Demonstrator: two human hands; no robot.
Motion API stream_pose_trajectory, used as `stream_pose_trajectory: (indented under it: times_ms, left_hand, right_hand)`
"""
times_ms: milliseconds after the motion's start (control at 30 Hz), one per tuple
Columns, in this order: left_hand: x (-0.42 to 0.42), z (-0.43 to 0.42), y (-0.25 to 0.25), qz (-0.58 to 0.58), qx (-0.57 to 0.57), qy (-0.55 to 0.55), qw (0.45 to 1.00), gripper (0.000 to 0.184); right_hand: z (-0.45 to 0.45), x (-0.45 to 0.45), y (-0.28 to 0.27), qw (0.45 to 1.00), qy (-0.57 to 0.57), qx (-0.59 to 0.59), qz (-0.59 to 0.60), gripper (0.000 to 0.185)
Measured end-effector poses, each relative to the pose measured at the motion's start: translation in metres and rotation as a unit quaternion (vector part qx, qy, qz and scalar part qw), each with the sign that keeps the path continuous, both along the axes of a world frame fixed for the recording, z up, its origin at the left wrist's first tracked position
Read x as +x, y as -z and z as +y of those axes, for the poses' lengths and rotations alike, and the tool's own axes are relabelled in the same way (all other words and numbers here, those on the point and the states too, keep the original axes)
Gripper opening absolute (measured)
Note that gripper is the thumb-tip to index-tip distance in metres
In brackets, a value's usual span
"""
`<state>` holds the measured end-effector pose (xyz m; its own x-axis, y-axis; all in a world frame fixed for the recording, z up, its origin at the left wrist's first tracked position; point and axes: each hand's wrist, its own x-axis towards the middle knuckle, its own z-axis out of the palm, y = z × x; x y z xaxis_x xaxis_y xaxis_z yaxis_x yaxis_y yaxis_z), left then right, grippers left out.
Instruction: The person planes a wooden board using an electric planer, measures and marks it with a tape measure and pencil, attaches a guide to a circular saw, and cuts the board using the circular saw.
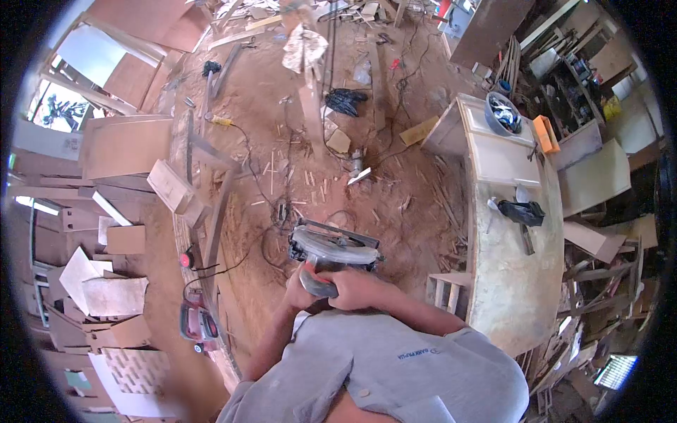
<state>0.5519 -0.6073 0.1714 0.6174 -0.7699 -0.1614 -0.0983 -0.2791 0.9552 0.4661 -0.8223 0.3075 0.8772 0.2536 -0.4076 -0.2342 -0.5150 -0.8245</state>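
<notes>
Circular saw [335,252] first: where is it?

It's just in front of the person's body, near the middle of the view, above the dirt floor [423,201]. Its rounded guard points away from the grey shirt [395,352].

And the hands?

Together, both clamped on the saw. The left hand [299,287] is wrapped at the left of its dark and red-orange handle [319,284], and the right hand [350,289] closes around the other side.

Can you tell whether the blade is turning?

No, I can't tell that.

What lies about it on the floor?

Wood scraps are scattered ahead of it. A yellow connector [222,122] sits on a dark cable, and a black plastic bag [345,101] lies farther off.

Anything to the left?

A long timber beam [182,151], with a red-and-grey power tool [198,323] near its closer end; its exact kind is unclear.

To the right?

A worktop [515,296] with a pale, dusty surface. On it are another black bag [522,212] and, toward the far end, a tub [491,121] filled with small items too small to make out. An orange box [546,134] stands just beside the tub.
</notes>
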Motion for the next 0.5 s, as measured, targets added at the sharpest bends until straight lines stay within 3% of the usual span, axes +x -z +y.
stream_pose_trajectory:
  times_ms: [100, 200, 300, 400, 500]
  left_hand:
    - [-0.033, -0.049, -0.003, 0.073, -0.096, -0.051, 0.991, 0.068]
    - [-0.064, -0.087, -0.024, 0.112, -0.109, -0.084, 0.984, 0.063]
    - [-0.075, -0.082, 0.022, -0.112, 0.020, 0.000, 0.994, 0.062]
    - [-0.097, -0.091, 0.023, 0.035, 0.009, -0.071, 0.997, 0.059]
    - [-0.106, -0.110, -0.007, 0.046, 0.030, -0.097, 0.994, 0.055]
  right_hand:
    - [-0.040, -0.025, 0.006, 1.000, -0.016, 0.006, 0.012, 0.068]
    - [-0.074, -0.047, 0.012, 1.000, -0.013, 0.014, -0.014, 0.067]
    - [-0.101, -0.063, 0.015, 0.999, -0.024, 0.034, -0.024, 0.066]
    - [-0.115, -0.073, 0.011, 0.999, -0.040, 0.032, -0.004, 0.065]
    - [-0.125, -0.076, 0.006, 0.998, -0.054, 0.040, 0.007, 0.063]
